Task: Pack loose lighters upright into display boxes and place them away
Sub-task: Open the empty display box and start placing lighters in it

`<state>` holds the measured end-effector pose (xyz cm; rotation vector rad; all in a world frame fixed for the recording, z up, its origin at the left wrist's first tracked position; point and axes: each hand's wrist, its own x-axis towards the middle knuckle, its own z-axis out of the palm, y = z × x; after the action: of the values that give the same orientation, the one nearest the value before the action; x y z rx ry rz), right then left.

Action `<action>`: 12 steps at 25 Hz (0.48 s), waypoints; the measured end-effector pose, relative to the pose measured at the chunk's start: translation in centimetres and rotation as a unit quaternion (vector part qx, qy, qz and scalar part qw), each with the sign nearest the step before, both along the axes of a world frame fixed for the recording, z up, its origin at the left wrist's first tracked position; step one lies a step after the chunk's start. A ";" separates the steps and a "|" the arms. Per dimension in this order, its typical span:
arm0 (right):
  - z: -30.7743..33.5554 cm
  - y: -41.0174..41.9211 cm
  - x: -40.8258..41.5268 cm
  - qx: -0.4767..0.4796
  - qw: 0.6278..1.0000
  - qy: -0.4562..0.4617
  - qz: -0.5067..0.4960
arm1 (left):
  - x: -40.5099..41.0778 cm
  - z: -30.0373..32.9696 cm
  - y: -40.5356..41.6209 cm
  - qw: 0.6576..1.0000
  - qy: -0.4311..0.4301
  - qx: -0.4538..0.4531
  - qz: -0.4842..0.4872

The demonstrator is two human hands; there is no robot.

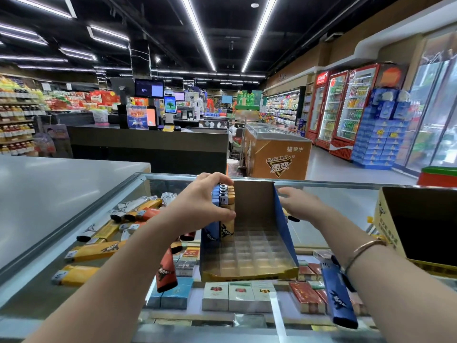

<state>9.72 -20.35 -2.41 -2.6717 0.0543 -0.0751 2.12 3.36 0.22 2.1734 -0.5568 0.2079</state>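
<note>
A supermarket fills the upper half of the frame, with drink fridges (346, 110) at the upper right and a brown chest freezer (277, 152) near the centre. The glass surface (346, 206) spans the lower half, with cigarette packs (239, 297) showing beneath it. At the right edge stands a large open carton (418, 226). In the lower centre sits the display box (249, 243), open at the top, its clear tray of cells mostly unfilled. The left hand (202, 204) curls around a block of upright lighters (226, 209), blue and orange, at the box's left rear corner. The right hand (300, 204) lies with loosely spread fingers just outside the box's blue right wall, holding nothing that can be seen; a bracelet (366, 248) circles its wrist. Loose lighters (99, 248) lie scattered flat at the lower left, and one blue lighter (338, 295) lies at the lower right.
</note>
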 end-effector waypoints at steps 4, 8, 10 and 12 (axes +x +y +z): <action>-0.7 2.3 2.3 0.048 0.994 0.089 0.030 | 0.3 0.2 0.9 0.999 0.006 0.035 0.008; -1.2 2.7 2.7 0.139 0.978 0.113 0.102 | 0.5 0.3 1.1 0.999 0.003 0.049 0.017; -0.8 2.0 1.8 0.116 0.984 0.083 0.107 | 0.5 0.3 1.0 0.998 0.005 0.054 0.019; -0.8 1.2 1.0 0.082 0.990 0.056 0.100 | 0.6 0.2 1.0 0.998 0.006 0.053 0.019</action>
<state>10.76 -19.13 -3.18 -2.5006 -0.1639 0.1387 2.70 4.33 0.43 2.2869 -0.5317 0.1898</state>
